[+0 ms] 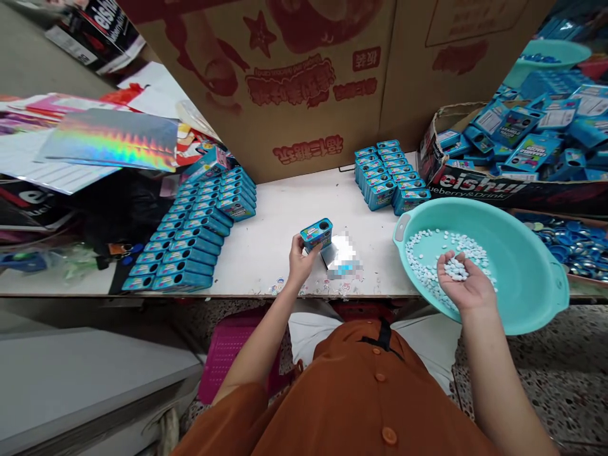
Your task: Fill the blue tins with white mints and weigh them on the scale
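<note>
My left hand grips a small blue candy tin by its sides, just above the white tabletop; a dark round hole shows in the tin's top. Beside it lies a shiny silver item, partly blurred out. My right hand is palm up with curled fingers, cupping a heap of small white candies. It is over the near left part of a turquoise basin, where more loose white candies are spread on the bottom.
Rows of blue tins stand at left, and a smaller group near the basin. A tall cardboard box rises behind. At right are a carton heaped with blue tins and a tray of round blue and silver lids.
</note>
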Demonstrator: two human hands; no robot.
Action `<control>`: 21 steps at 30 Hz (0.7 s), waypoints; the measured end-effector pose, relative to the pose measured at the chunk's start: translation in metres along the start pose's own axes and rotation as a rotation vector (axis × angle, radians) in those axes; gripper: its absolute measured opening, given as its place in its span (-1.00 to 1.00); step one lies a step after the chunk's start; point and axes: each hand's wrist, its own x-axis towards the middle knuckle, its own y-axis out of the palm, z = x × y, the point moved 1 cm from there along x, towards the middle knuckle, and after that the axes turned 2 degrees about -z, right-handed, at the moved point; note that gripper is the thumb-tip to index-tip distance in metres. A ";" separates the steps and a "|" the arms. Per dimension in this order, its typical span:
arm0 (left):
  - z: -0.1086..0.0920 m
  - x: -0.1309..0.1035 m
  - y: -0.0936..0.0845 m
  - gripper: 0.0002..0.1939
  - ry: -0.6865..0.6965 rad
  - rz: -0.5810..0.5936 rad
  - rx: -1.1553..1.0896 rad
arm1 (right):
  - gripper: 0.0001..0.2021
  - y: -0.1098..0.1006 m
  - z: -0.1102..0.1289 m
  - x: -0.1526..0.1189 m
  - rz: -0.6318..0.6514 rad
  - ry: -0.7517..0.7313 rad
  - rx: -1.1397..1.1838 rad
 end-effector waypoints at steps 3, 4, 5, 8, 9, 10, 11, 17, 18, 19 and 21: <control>0.003 -0.005 0.000 -0.58 -0.020 0.011 0.008 | -0.70 0.001 0.000 -0.001 -0.009 -0.002 0.009; 0.004 -0.007 0.000 -0.58 -0.018 0.010 0.010 | -0.71 0.001 -0.001 -0.001 -0.011 -0.005 0.013; 0.005 -0.009 0.002 -0.58 -0.015 0.015 0.010 | -0.71 0.002 -0.001 -0.001 -0.013 -0.007 0.014; 0.010 -0.014 0.010 -0.59 -0.013 0.070 0.004 | -0.72 0.003 -0.002 -0.001 -0.016 -0.006 0.009; 0.012 -0.016 0.013 -0.59 -0.019 0.094 0.008 | -0.72 0.003 -0.002 0.000 -0.019 -0.009 0.006; 0.014 -0.018 0.017 -0.60 -0.026 0.116 0.016 | -0.72 0.002 -0.002 0.000 -0.022 -0.012 0.004; 0.016 -0.019 0.021 -0.60 -0.032 0.138 0.028 | -0.72 0.002 -0.002 0.001 -0.023 -0.017 0.004; 0.019 -0.020 0.031 -0.48 0.018 0.194 0.221 | -0.73 -0.003 0.002 0.001 -0.007 -0.033 0.000; 0.019 -0.018 0.028 -0.39 0.053 0.197 0.258 | -0.73 -0.004 0.002 0.001 -0.010 -0.039 -0.001; 0.020 -0.016 0.023 -0.29 0.100 0.200 0.283 | -0.72 -0.004 0.003 0.001 -0.014 -0.045 -0.001; 0.022 -0.011 0.009 -0.22 0.207 0.176 0.302 | -0.70 -0.005 0.005 0.002 -0.022 -0.058 -0.003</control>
